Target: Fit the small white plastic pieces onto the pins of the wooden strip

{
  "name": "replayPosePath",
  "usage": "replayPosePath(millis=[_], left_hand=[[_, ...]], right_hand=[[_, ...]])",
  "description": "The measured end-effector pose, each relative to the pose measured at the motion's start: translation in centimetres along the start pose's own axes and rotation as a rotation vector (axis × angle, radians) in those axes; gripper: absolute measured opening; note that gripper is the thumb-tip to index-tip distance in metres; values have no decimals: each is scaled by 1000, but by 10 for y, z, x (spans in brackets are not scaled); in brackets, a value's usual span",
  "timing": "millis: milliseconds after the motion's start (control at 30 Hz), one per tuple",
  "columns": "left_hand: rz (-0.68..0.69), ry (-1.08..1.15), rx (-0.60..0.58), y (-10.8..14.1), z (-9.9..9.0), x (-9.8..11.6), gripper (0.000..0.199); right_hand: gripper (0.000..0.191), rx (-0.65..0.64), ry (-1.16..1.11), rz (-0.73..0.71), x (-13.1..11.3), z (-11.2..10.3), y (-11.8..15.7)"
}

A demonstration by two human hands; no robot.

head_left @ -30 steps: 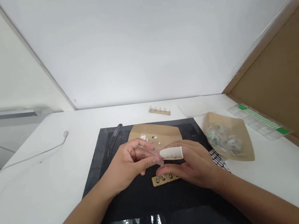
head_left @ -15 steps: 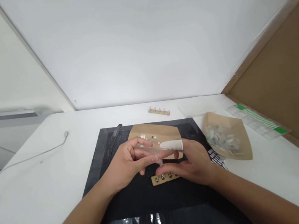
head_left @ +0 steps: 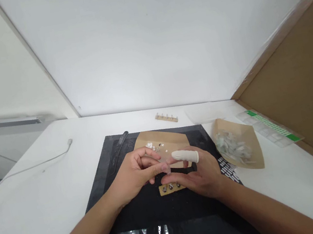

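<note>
Near the middle of the black mat (head_left: pixel 149 215), my left hand (head_left: pixel 136 173) pinches a small clear plastic piece (head_left: pixel 168 168) between thumb and forefinger. My right hand (head_left: pixel 202 169) meets it from the other side, its thumb below and fingers above the same piece; their contact is partly hidden. A white finger cot (head_left: pixel 185 155) covers one right finger. Just below the fingertips lies a wooden strip (head_left: pixel 172 188) with round metal studs, its right end hidden by my right hand. Behind the hands, a brown paper sheet (head_left: pixel 172 138) carries small white bits (head_left: pixel 150 146).
Black tweezers (head_left: pixel 119 151) lie at the mat's left. To the right are a paper tray (head_left: pixel 252 136) of clear plastic pieces, white labels (head_left: pixel 229 169) and a clear compartment box (head_left: pixel 273 124). Another studded strip (head_left: pixel 166 117) sits behind. A cable (head_left: pixel 57 154) crosses the table's left.
Both hands stay close together over the mat. The right finger with the cot has lifted and shifted slightly right, and the clear piece shows between the fingertips.
</note>
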State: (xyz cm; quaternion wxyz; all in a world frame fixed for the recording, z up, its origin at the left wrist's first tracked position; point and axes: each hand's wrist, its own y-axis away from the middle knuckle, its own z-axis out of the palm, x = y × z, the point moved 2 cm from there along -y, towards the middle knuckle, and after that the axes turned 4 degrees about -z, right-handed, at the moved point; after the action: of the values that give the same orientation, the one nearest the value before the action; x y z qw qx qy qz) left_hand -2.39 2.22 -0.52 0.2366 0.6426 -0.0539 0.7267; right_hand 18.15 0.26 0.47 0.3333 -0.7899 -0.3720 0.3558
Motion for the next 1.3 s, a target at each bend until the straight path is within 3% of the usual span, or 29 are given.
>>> replayPosePath(millis=[133,533,800,933,1100,1300], left_hand=[[-7,-2,7,0,0,0,38],[34,-16,-42,1,-1,0,37],[54,-166,-64,4,-4,7,34],[216,-452,100,4,-14,14,28],[587,-1059,244,4,-16,10,31],[641,-1133,250,5,-13,4,39]], right_hand=[[48,-50,-54,141,-1,0,-1],[49,-81,-15,65,-1,-2,-6],[55,-151,-78,229,3,0,-1],[54,-182,-148,339,5,0,-3],[51,-399,-186,456,2,5,-4],[58,-536,-210,527,-4,12,0]])
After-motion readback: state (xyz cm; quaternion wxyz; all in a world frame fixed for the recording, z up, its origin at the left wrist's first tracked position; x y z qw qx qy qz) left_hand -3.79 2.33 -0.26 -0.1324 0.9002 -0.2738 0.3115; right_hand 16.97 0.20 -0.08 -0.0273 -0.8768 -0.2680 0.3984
